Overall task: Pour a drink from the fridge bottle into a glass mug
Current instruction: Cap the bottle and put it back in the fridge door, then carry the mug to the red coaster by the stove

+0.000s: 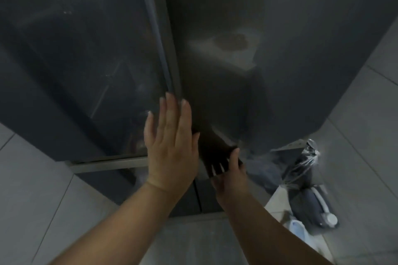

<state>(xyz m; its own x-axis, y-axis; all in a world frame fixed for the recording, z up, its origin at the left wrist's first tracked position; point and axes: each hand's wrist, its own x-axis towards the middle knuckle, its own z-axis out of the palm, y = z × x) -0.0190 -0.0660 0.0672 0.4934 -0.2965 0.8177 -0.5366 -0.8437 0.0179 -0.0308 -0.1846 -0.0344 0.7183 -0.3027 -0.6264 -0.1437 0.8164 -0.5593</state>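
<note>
Low in the frame's centre, the right hand is hooking its curled fingers into the dark recess under the right door, with the thumb lying on the outer edge. Just left and slightly higher, the left hand is pressing flat on the left door, fingers straight and close together, tips reaching the seam. The dark fridge is filling the upper frame; where its bottle is standing cannot be told. At lower right a plastic-wrapped bundle is lying on the tiled floor.
</note>
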